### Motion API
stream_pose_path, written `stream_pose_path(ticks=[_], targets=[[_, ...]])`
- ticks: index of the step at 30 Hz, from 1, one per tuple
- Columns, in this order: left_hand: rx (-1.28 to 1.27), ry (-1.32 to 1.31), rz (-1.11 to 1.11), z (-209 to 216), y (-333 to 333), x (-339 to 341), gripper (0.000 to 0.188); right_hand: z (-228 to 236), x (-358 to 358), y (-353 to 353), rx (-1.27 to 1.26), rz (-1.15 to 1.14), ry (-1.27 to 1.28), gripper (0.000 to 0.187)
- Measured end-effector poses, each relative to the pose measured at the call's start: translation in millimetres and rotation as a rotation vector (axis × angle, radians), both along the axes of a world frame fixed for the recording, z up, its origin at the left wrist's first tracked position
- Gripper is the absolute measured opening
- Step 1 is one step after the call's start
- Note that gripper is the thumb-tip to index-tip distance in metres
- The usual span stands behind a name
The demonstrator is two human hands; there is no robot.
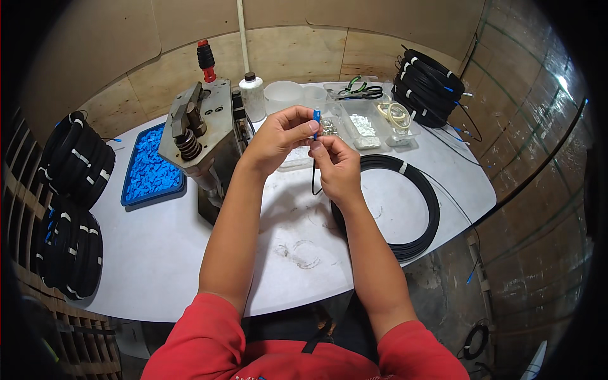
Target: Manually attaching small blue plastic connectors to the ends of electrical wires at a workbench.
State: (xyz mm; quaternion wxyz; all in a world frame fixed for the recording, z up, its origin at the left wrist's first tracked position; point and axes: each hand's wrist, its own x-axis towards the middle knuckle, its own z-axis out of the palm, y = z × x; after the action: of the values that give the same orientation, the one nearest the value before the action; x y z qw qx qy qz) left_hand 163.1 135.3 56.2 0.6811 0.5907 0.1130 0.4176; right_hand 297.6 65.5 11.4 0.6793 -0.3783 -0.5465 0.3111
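Note:
Over the middle of the white table, both hands are raised close together. A small blue cable connector (316,116) stands upright between the thumb and fingers of my left hand (278,137), its top showing. Just below it, my right hand (337,168) is closed in a pinch at the connector's lower end, where a thin black cable (313,180) hangs down in a loop. The fingers hide the exact joint of cable and connector. Under and beside my right forearm lies a coil of black cable (433,212), bound with white tape.
Left of my hands stands a metal hand press (212,126), beside a blue tray (154,201) of small blue parts. Clear bins (366,142), scissors (367,93) and a white bottle (252,98) sit behind. Stacked cable coils (427,88) flank the table (171,272).

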Motion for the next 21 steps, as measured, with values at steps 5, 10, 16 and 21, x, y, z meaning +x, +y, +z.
stream_pose_path(ticks=[5,10,16,21], targets=[[-0.007,-0.020,0.001,0.6,0.6,-1.1,0.016,-0.5,-0.4,1.2,-0.005,0.023,0.003,0.016],[-0.005,-0.018,0.005,-0.7,2.2,-0.3,0.017,-2.8,1.7,3.0,-0.015,0.039,0.020,0.017],[0.000,0.004,0.026,-2.3,4.0,-1.5,0.017,-1.5,0.8,1.2,0.004,0.026,0.017,0.015],[-0.011,0.046,0.043,2.5,0.3,-2.1,0.021,0.1,0.2,0.4,0.024,0.005,0.018,0.014]])
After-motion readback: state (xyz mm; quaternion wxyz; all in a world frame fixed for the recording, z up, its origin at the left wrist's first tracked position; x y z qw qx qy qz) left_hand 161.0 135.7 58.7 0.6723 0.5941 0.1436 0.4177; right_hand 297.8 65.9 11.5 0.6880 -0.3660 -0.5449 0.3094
